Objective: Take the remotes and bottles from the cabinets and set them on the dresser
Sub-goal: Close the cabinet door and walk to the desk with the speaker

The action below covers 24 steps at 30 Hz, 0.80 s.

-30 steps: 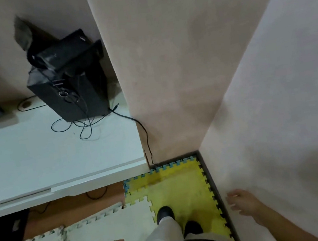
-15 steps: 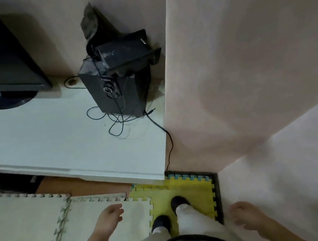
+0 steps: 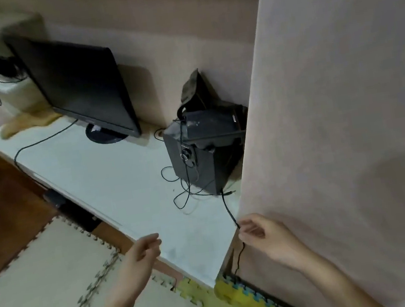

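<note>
Standing at the white worktop [image 3: 109,172], looking down. My left hand [image 3: 143,254] hovers over its front edge, fingers loosely curled, nothing in it. My right hand [image 3: 260,234] is at the worktop's right corner beside the beige panel [image 3: 346,105]; fingers half bent, apparently empty. A black cable [image 3: 228,210] runs right past the fingertips, and I cannot tell whether they touch it.

On the worktop: a dark monitor [image 3: 82,92] at the back, a black speaker box [image 3: 204,158] with loose wires near the right end. No remote or bottle in view anywhere, so their heading and long axis cannot be noted. None lie on the worktop.

Judgement: task barely begun, or between trips. Everything still to fetch from the cabinets. The beige panel may be a cabinet side; unsure.
</note>
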Motion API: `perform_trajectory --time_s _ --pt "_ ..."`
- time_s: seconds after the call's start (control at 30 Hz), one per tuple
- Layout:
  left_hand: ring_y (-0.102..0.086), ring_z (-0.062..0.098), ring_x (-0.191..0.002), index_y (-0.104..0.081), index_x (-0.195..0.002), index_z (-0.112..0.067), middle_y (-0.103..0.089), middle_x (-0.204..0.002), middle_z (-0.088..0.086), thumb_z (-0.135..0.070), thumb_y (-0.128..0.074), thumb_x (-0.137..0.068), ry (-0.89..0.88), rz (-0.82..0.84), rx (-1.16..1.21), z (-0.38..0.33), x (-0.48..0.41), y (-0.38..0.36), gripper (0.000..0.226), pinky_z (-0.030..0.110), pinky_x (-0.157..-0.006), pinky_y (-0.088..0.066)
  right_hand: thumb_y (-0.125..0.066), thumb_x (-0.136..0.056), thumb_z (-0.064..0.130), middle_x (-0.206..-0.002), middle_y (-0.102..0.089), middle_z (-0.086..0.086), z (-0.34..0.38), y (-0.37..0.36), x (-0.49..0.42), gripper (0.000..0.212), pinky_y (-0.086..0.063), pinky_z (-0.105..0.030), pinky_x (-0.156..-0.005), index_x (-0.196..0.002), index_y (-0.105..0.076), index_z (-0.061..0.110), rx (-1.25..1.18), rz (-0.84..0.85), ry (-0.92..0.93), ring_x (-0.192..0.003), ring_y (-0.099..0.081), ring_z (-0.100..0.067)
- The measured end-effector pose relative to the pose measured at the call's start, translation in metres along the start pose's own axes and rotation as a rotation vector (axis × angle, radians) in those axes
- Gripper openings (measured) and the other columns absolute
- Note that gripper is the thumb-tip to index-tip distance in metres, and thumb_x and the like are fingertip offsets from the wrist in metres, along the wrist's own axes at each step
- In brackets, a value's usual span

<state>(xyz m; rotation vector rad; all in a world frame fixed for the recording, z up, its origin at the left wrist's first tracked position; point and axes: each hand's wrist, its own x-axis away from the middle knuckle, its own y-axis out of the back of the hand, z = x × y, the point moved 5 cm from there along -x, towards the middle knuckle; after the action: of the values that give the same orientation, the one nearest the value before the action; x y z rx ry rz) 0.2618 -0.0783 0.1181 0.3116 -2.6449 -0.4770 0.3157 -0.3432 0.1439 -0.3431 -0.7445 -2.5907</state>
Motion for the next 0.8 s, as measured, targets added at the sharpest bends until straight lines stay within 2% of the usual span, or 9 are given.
perform_trajectory --time_s 0.1,0.2,0.3,0.37,0.5,0.6,0.73,0.8 --pt "-0.061 -0.003 -0.101 -0.058 -0.098 -0.043 -0.068 -0.103 -0.022 -0.018 -0.053 -0.092 -0.349 -0.080 -0.008 -0.114 0.011 0.027 0.027 0.011 -0.072 -0.044 -0.060 -0.086 0.025 -0.094 -0.063 0.020 0.105 0.031 0.001 0.023 -0.042 0.001 -0.075 -0.099 -0.056 0.044 0.014 -0.076 0.355 -0.090 -0.059 0.012" --pt "-0.061 -0.013 -0.094 -0.058 -0.100 -0.045 -0.064 -0.106 -0.029 -0.017 -0.054 -0.090 -0.706 -0.188 0.044 -0.220 0.041 0.062 0.030 -0.002 -0.072 -0.044 -0.062 -0.084 0.023 -0.095 -0.066 0.021 0.209 0.069 0.022 0.025 -0.042 0.000 -0.082 -0.106 -0.063 0.034 0.034 -0.212 0.715 -0.095 -0.060 0.010" --pt "-0.064 -0.008 -0.095 -0.059 -0.104 -0.040 -0.068 -0.107 -0.019 -0.010 -0.054 -0.088 -1.004 -0.287 0.175 -0.300 0.074 0.097 0.034 0.002 -0.078 -0.046 -0.059 -0.084 0.026 -0.098 -0.064 0.025 0.296 0.104 0.055 0.027 -0.042 -0.001 -0.087 -0.111 -0.062 0.031 0.108 -0.357 1.007 -0.100 -0.058 0.009" --pt "-0.064 -0.005 -0.098 -0.058 -0.107 -0.040 -0.069 -0.107 -0.017 -0.011 -0.054 -0.088 -1.135 -0.303 0.199 -0.344 0.088 0.115 0.034 0.005 -0.079 -0.048 -0.059 -0.083 0.026 -0.098 -0.062 0.026 0.341 0.124 0.075 0.029 -0.040 0.001 -0.087 -0.112 -0.063 0.027 0.154 -0.478 1.166 -0.102 -0.057 0.009" --pt "-0.063 -0.005 -0.100 -0.057 -0.104 -0.043 -0.069 -0.103 -0.017 -0.011 -0.056 -0.088 -1.330 -0.360 0.222 -0.412 0.107 0.147 0.036 0.003 -0.078 -0.047 -0.059 -0.082 0.023 -0.095 -0.059 0.030 0.409 0.155 0.111 0.026 -0.039 0.002 -0.085 -0.106 -0.063 0.030 0.180 -0.716 1.370 -0.101 -0.056 0.009" --pt "-0.062 -0.006 -0.102 -0.058 -0.100 -0.045 -0.068 -0.106 -0.018 -0.014 -0.061 -0.085 -1.431 -0.407 0.264 -0.453 0.118 0.168 0.035 0.003 -0.080 -0.047 -0.058 -0.083 0.023 -0.097 -0.061 0.021 0.451 0.170 0.135 0.024 -0.040 -0.005 -0.088 -0.106 -0.063 0.027 0.233 -0.911 1.507 -0.101 -0.058 0.001" --pt "-0.061 -0.002 -0.103 -0.056 -0.101 -0.041 -0.063 -0.111 -0.017 -0.010 -0.056 -0.087 -1.545 -0.450 0.403 -0.509 0.141 0.196 0.034 0.003 -0.077 -0.048 -0.058 -0.083 0.022 -0.113 -0.058 0.013 0.515 0.188 0.155 0.034 -0.031 0.001 -0.089 -0.117 -0.059 0.021 0.384 -1.104 1.540 -0.113 -0.053 -0.008" --pt "-0.059 0.000 -0.104 -0.054 -0.110 -0.034 -0.060 -0.118 -0.011 -0.010 -0.052 -0.090 -1.559 -0.433 0.454 -0.537 0.156 0.206 0.031 0.011 -0.084 -0.048 -0.060 -0.083 0.016 -0.113 -0.060 0.004 0.542 0.198 0.166 0.033 -0.032 0.001 -0.082 -0.116 -0.059 0.016 0.399 -1.227 1.556 -0.108 -0.053 -0.013"
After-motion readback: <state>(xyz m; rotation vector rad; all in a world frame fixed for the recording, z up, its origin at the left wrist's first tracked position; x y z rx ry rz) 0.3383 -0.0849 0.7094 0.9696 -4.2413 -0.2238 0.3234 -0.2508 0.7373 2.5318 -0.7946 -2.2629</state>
